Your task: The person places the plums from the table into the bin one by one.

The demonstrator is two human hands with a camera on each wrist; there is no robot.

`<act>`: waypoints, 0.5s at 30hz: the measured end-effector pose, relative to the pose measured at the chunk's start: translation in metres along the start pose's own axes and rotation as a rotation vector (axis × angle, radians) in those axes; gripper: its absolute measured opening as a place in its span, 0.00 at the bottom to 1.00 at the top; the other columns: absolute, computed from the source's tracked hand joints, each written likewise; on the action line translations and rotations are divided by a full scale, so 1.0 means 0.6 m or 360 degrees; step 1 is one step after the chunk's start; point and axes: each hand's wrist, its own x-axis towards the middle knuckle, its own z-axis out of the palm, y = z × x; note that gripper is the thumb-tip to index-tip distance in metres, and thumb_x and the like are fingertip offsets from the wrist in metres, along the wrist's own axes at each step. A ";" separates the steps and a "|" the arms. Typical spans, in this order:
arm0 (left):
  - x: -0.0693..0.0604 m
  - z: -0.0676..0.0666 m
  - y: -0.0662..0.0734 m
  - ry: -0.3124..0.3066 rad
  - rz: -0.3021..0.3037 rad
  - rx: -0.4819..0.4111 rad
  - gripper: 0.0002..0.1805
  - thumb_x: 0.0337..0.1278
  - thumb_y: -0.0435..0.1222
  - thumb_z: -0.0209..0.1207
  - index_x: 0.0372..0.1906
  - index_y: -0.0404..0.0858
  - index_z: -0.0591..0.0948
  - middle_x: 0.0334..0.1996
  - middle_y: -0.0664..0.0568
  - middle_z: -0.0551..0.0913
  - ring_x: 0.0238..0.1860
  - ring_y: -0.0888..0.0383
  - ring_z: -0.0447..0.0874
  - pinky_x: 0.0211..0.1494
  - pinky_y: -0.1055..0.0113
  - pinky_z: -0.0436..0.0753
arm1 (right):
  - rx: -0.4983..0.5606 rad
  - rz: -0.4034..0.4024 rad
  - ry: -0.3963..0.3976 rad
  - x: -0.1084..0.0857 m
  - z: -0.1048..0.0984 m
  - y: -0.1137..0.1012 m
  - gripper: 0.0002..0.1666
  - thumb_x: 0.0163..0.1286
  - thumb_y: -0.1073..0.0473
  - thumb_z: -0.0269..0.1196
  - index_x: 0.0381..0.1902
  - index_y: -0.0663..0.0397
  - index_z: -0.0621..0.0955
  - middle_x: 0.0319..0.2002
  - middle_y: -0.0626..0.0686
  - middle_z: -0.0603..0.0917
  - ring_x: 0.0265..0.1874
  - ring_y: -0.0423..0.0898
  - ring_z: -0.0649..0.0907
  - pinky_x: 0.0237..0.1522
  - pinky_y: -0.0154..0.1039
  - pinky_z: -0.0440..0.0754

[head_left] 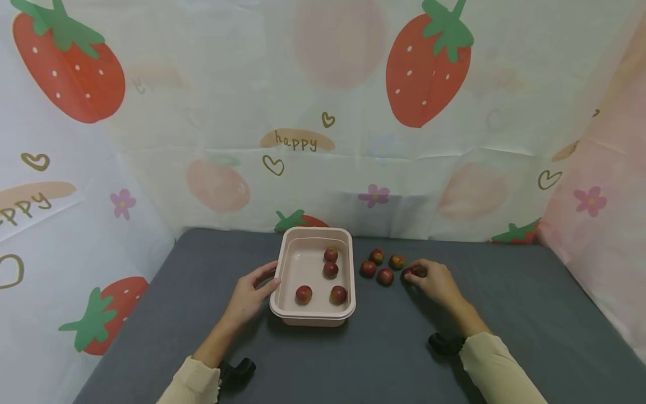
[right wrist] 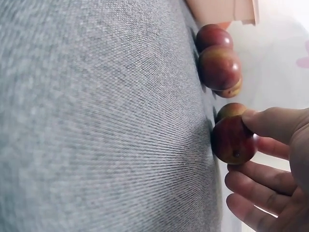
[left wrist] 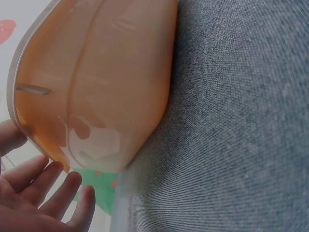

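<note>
A pale pink rectangular container (head_left: 313,322) stands on the grey cloth, with several dark red plums inside, one of them a plum (head_left: 303,294) at its front left. My left hand (head_left: 245,298) touches the container's left rim with relaxed, spread fingers; in the left wrist view the hand (left wrist: 43,193) is at the container wall (left wrist: 116,63). Right of the container, my right hand (head_left: 438,283) pinches a dark plum (right wrist: 234,140) between thumb and fingers. That plum is low at the cloth, and the right wrist view shows the hand (right wrist: 275,169) around its side.
Several loose plums lie between the container and my right hand, among them a front plum (head_left: 385,276) and a back plum (head_left: 376,256). The grey cloth (head_left: 383,348) covers the table. A curtain with strawberry prints (head_left: 429,73) hangs behind the table's back edge.
</note>
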 end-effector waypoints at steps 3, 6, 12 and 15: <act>0.000 0.000 0.001 0.0002 -0.0005 0.0011 0.26 0.67 0.38 0.58 0.67 0.37 0.72 0.64 0.39 0.75 0.70 0.43 0.68 0.70 0.43 0.67 | -0.0003 0.0012 0.0006 0.001 0.002 -0.001 0.18 0.66 0.55 0.66 0.48 0.60 0.81 0.41 0.61 0.87 0.39 0.54 0.86 0.35 0.45 0.82; 0.001 0.000 0.000 0.0003 -0.0008 0.0024 0.26 0.67 0.38 0.58 0.67 0.37 0.71 0.64 0.39 0.75 0.70 0.43 0.68 0.70 0.44 0.68 | -0.0008 0.0014 0.0001 0.002 0.003 -0.001 0.18 0.66 0.55 0.66 0.48 0.60 0.81 0.40 0.61 0.87 0.38 0.54 0.86 0.34 0.45 0.82; 0.002 0.000 -0.001 0.0003 -0.0002 0.0026 0.26 0.67 0.39 0.58 0.67 0.38 0.71 0.65 0.39 0.75 0.70 0.43 0.69 0.69 0.44 0.69 | 0.0006 0.0007 0.0014 0.000 0.004 -0.003 0.17 0.65 0.55 0.66 0.47 0.60 0.82 0.39 0.60 0.87 0.36 0.52 0.86 0.32 0.44 0.81; 0.002 0.001 -0.002 0.0001 -0.0009 0.0018 0.26 0.67 0.39 0.58 0.67 0.38 0.72 0.65 0.39 0.75 0.70 0.43 0.69 0.69 0.44 0.69 | 0.0004 0.0009 0.0019 -0.001 0.003 -0.005 0.16 0.65 0.56 0.66 0.47 0.60 0.82 0.39 0.59 0.87 0.36 0.51 0.85 0.32 0.43 0.80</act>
